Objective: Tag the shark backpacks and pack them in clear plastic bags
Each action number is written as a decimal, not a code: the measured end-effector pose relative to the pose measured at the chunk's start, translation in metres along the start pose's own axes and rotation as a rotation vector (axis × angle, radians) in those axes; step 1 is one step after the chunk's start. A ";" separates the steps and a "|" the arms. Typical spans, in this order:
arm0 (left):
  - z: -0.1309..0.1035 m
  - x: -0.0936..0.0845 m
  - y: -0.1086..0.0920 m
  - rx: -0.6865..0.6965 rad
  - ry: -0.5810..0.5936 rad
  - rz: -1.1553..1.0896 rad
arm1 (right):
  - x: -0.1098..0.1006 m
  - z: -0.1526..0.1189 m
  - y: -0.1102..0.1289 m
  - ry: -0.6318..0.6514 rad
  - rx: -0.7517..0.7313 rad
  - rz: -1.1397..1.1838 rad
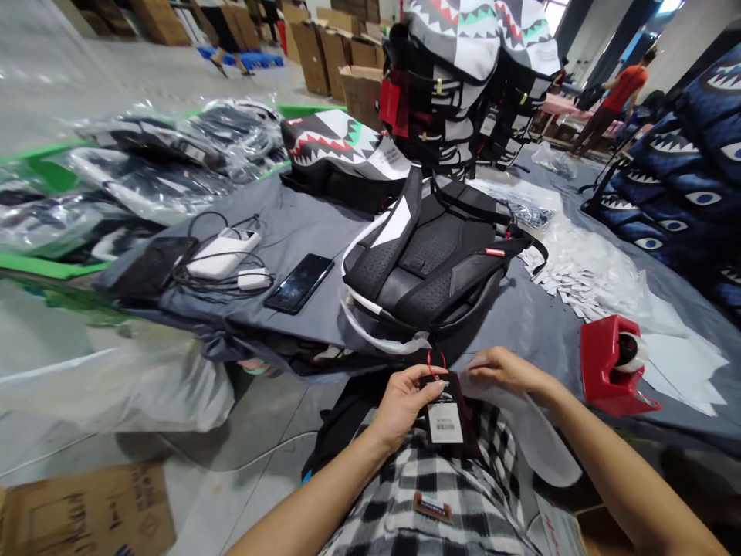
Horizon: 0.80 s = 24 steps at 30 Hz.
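My left hand [405,401] pinches the top of a black hang tag [444,409] with a white barcode label. A red cord [431,361] runs from the tag up toward the backpack. To the right of the tag, my right hand [501,371] has its fingers closed on a translucent plastic bag [541,436], which hangs below it. A black and white backpack [425,259] lies on the grey-covered table, straps upward, just beyond both hands. A pale translucent strip [376,337] curves along its near left edge.
A red tape dispenser [605,363] stands at right beside white papers [683,371]. A phone [301,283] and white power bank [225,253] with cables lie at left. Stacked backpacks [440,85] rise behind; wrapped bags [156,170] fill a green-edged container. A person in red [626,89] stands far right.
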State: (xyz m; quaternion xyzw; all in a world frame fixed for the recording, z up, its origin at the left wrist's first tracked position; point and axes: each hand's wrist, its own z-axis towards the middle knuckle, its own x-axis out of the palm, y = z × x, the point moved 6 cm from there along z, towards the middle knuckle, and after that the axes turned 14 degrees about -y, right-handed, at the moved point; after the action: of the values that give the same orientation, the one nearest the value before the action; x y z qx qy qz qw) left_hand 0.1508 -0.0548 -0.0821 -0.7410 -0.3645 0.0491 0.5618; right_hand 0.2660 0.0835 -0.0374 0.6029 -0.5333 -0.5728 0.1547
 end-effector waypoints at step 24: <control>-0.014 -0.018 -0.094 1.355 -0.567 1.186 | 0.015 0.038 0.029 -0.736 -0.063 0.013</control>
State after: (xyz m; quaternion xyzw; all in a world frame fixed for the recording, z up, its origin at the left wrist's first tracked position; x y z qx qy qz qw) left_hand 0.0991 -0.0672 -0.0008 -0.2817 0.0552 0.7066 0.6467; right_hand 0.2168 0.0762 -0.0329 0.3480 -0.5391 -0.7666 -0.0255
